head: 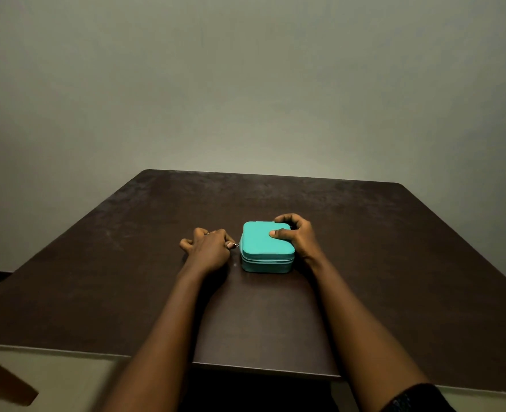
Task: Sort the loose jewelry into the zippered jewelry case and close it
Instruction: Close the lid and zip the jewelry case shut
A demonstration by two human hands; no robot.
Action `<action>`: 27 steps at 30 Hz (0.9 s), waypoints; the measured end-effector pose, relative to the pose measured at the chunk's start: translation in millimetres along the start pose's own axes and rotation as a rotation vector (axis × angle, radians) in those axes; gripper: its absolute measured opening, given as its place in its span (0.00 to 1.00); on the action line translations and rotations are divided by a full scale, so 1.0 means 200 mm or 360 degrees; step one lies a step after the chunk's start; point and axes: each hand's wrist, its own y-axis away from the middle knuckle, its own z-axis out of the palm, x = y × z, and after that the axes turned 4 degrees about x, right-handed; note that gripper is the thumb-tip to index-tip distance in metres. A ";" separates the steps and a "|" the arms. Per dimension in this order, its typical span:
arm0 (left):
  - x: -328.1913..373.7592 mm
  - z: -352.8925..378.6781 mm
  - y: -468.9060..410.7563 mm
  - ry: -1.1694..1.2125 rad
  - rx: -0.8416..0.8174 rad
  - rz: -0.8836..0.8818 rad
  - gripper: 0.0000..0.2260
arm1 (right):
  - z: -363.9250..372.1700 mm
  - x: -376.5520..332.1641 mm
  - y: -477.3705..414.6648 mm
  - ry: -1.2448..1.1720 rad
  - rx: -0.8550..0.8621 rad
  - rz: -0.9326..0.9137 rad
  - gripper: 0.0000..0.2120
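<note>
Now, case (265,243): sitting closed on the dark table (379,248).
Left hand (208,249): pinching the zipper pull (236,244) at its left side.
Right hand (296,236): gripping the far right corner, thumb pressing the lid.

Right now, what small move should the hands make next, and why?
Probably the left hand should draw the zipper pull it pinches along the teal case while the right hand steadies it: the case lies closed and no loose jewelry shows.
</note>
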 end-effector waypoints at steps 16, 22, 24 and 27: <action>0.09 -0.01 0.21 -0.0044 -0.0206 0.0083 0.09 | 0.02 0.00 0.03 0.0065 0.0107 -0.0004 0.12; 0.15 0.10 0.23 -0.0023 -0.0114 0.0118 0.08 | 0.02 0.00 0.03 0.0091 0.0115 0.0003 0.12; 0.17 0.10 0.22 -0.0144 -0.0073 0.0205 0.10 | 0.02 0.01 0.03 0.0115 0.0102 0.0007 0.12; 0.17 0.03 0.23 -0.0238 -0.0005 0.0287 0.14 | 0.01 0.01 0.04 0.0108 0.0105 -0.0005 0.10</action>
